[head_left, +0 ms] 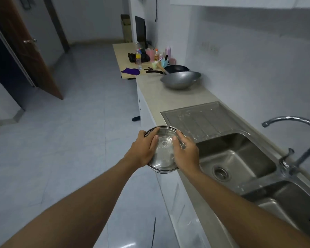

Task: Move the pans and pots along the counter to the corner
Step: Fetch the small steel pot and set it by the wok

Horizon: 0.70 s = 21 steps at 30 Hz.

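Note:
A steel pot with a glass lid (164, 151) hangs in the air over the counter's front edge, just left of the sink. My left hand (143, 149) grips its left side, thumb on the lid. My right hand (184, 152) grips its right side, thumb on the lid too. Farther along the beige counter (150, 97) sits a grey wok (180, 80). Behind the wok lies a dark frying pan (176, 68) with a black handle pointing left.
A steel double sink (236, 154) with drainboard and a tap (297, 145) lies to the right. Beyond the pans a lower table (122, 54) carries bottles, cups, a purple cloth and a dark monitor. A brown door stands open at left over the tiled floor.

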Available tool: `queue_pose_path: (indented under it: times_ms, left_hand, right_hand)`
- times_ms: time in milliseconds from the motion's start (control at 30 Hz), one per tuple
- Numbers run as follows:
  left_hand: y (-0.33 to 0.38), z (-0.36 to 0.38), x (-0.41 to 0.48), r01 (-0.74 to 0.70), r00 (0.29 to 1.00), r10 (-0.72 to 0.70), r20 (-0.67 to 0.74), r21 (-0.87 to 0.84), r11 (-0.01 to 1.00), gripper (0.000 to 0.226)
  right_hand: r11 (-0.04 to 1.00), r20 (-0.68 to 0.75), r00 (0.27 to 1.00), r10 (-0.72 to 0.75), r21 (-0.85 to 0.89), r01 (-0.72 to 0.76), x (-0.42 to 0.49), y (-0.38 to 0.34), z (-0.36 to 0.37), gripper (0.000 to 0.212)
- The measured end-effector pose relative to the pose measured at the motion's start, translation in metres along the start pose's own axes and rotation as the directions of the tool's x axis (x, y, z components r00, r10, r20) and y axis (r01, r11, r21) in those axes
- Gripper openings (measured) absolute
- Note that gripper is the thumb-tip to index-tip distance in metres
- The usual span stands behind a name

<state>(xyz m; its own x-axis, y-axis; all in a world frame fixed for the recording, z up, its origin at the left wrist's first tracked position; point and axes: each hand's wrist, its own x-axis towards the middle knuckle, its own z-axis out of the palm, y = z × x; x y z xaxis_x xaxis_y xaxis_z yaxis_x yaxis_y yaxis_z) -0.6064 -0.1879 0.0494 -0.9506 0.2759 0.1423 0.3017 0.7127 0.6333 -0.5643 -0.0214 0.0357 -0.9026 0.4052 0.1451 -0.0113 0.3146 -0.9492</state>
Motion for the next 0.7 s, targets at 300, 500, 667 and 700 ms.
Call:
queue_pose_path:
  times_ms: [300, 500, 667, 700]
  left_hand:
    - [-0.05, -0.012, 0.12, 0.031, 0.998, -0.032, -0.045, -0.023, 0.999, 0.044]
    - [-0.092, -0.021, 0.204, 0.049, 0.999, -0.049, -0.022, -0.006, 0.999, 0.045]
    - [-0.129, -0.04, 0.285, 0.022, 1.0, -0.022, 0.012, -0.005, 1.0, 0.044]
    - [-0.136, -0.045, 0.3, 0.007, 1.0, -0.007, 0.025, -0.001, 1.0, 0.044]
  right_hand:
    - [0.999, 0.085, 0.996, -0.014, -0.038, 0.018, 0.125, 0.0, 0.066, 0.04]
    - [1.0, 0.06, 0.998, -0.007, -0.028, 0.008, 0.198, 0.003, 0.119, 0.039]
    - [0.999, 0.012, 1.0, 0.006, -0.034, -0.006, 0.262, -0.005, 0.167, 0.038]
    - [0.999, 0.009, 1.0, 0.021, -0.031, -0.02, 0.274, -0.007, 0.177, 0.039]
